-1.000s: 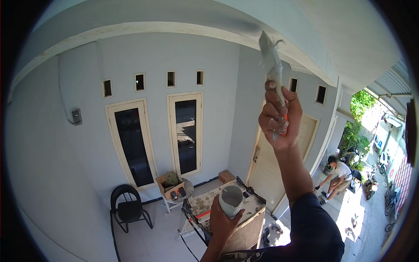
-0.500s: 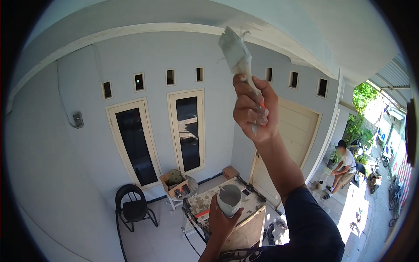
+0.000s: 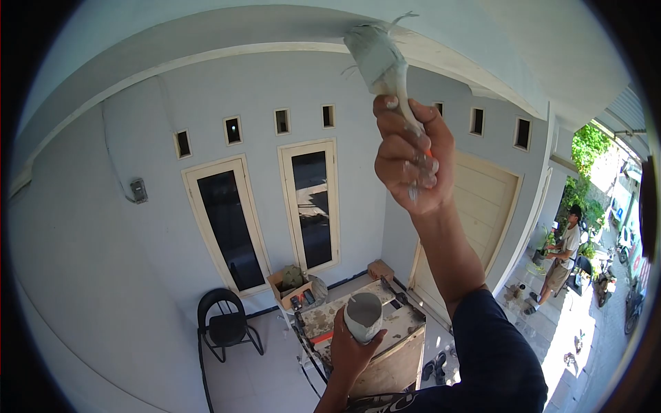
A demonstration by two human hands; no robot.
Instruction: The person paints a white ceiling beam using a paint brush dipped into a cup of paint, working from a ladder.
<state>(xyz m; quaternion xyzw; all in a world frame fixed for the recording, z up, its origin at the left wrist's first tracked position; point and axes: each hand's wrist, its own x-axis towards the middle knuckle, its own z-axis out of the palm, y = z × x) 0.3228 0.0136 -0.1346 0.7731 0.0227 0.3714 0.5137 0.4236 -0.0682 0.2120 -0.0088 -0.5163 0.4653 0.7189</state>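
My right hand (image 3: 415,155) is raised high, its paint-smeared fingers wrapped round the handle of a paintbrush (image 3: 379,58). Grey-white paint coats the wide bristles, and a few stray ones stick out. The brush tip is at the underside of the grey beam (image 3: 275,31); whether it touches is hard to tell. Lower down, my left hand (image 3: 350,347) is closed round a paint cup (image 3: 363,318) with grey paint inside and drips on its outside. The cup is held over a paint-stained work table (image 3: 399,323).
A black chair (image 3: 227,323) stands at the left. By the wall, a cardboard box (image 3: 289,286) holds assorted items. Two narrow windows (image 3: 310,206) and a cream door (image 3: 475,206) are ahead. Outside at right, a person (image 3: 563,255) stands near plants and motorbikes. Sandals (image 3: 435,366) lie on the floor.
My right hand and the brush have moved slightly up and right, bringing the bristles against or close to the beam. The left hand still holds the cup. The person outside has straightened from bending.
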